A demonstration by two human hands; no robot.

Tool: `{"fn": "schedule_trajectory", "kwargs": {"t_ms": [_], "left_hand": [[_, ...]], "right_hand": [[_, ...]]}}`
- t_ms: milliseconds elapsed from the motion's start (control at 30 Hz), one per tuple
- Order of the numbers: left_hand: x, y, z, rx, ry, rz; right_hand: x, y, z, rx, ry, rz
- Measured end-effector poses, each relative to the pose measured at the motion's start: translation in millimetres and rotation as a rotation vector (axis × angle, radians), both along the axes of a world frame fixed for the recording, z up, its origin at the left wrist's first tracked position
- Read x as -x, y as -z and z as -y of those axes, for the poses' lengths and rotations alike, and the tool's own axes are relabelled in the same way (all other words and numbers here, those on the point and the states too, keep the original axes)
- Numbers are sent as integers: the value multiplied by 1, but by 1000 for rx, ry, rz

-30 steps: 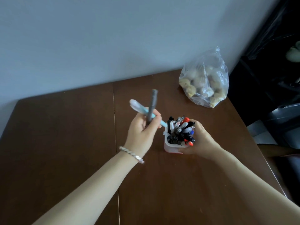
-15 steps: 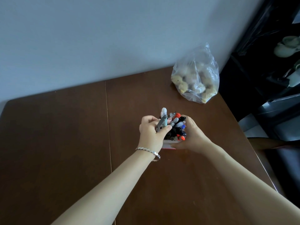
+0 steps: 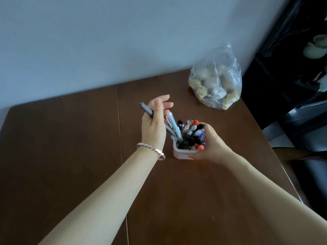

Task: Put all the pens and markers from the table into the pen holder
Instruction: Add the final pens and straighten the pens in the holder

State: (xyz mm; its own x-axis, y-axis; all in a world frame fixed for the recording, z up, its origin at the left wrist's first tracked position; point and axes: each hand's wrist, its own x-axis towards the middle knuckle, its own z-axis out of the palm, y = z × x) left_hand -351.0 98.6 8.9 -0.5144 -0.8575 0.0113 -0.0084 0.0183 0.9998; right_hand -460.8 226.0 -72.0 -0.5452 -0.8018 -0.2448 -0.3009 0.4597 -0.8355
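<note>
Left hand [image 3: 154, 121] spread loose against grey pen [image 3: 146, 109]; right hand [image 3: 210, 144] grasps pen holder [image 3: 182, 153].

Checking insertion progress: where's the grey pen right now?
Head view, centre: the grey pen slants behind the left hand, its lower end reaching the pen holder beside the light blue pen.

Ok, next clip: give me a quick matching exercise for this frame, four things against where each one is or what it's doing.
Things:
1. grey pen
2. light blue pen
3. clear plastic bag
4. right hand

States:
A. at the table's far right corner
B. gripping the pen holder
C. slanting behind the left hand
D. leaning out of the holder's left side

Pairs: 1-C, 2-D, 3-A, 4-B
</note>
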Motion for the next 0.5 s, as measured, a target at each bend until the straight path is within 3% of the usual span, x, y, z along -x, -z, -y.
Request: {"fn": "schedule_trajectory", "kwargs": {"t_ms": [233, 367, 400, 500], "left_hand": [[5, 13, -4, -272, 126, -34], [-7, 44, -16, 115, 281, 310], [-9, 49, -17, 136, 328, 389], [-8, 50, -18, -113, 441, 501]], "right_hand": [[0, 0, 0, -6, -1, -1], [1, 1, 1, -12, 2, 1], [1, 2, 1, -8, 3, 2], [1, 3, 1, -19, 4, 6]]}}
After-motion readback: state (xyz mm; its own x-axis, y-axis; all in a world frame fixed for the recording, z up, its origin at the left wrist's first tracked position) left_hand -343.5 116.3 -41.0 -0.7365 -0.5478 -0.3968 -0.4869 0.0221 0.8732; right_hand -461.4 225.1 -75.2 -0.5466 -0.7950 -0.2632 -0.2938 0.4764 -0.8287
